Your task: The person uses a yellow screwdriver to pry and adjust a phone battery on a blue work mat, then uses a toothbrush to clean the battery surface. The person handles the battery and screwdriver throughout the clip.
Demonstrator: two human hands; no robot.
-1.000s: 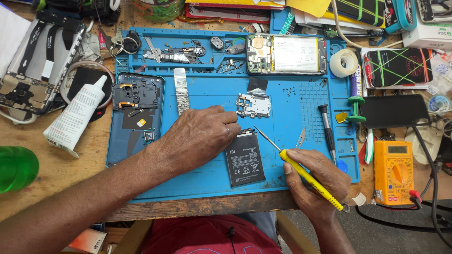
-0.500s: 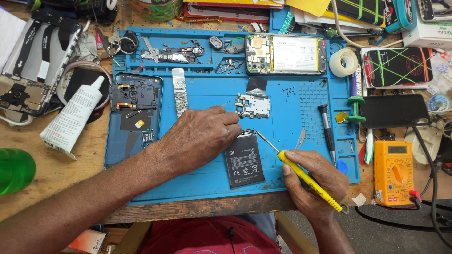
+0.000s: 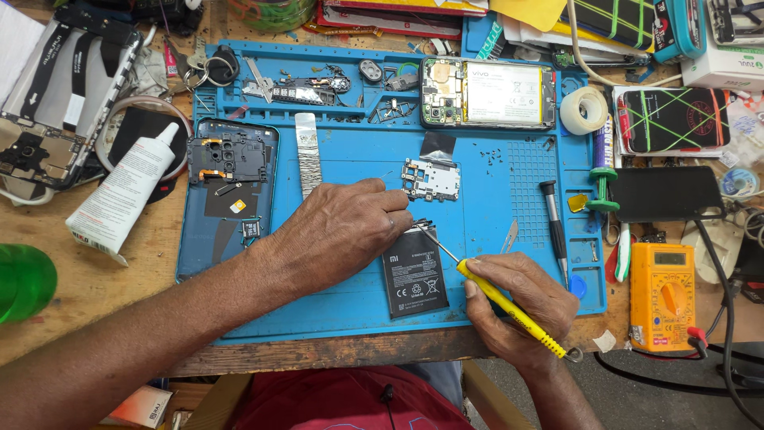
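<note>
On the blue work mat (image 3: 358,314) lies a black phone battery (image 3: 415,275). My left hand (image 3: 338,235) rests over its upper left corner, fingertips pinched at the battery's top edge. My right hand (image 3: 521,306) grips a yellow-handled tool (image 3: 509,306) whose thin metal tip points up-left to the battery's top edge beside my left fingertips. A small circuit board (image 3: 430,180) lies just above them. An opened phone back frame (image 3: 229,187) sits at the mat's left.
An opened phone with a white battery (image 3: 487,93) lies at the mat's top. A black screwdriver (image 3: 555,227), tape roll (image 3: 583,109), white glue tube (image 3: 123,195), orange multimeter (image 3: 660,296) and green bottle (image 3: 24,280) surround the mat. Small screws dot the mat's right.
My hands have barely moved. The tool tip stays at the battery's top edge and my left fingers remain pinched there.
</note>
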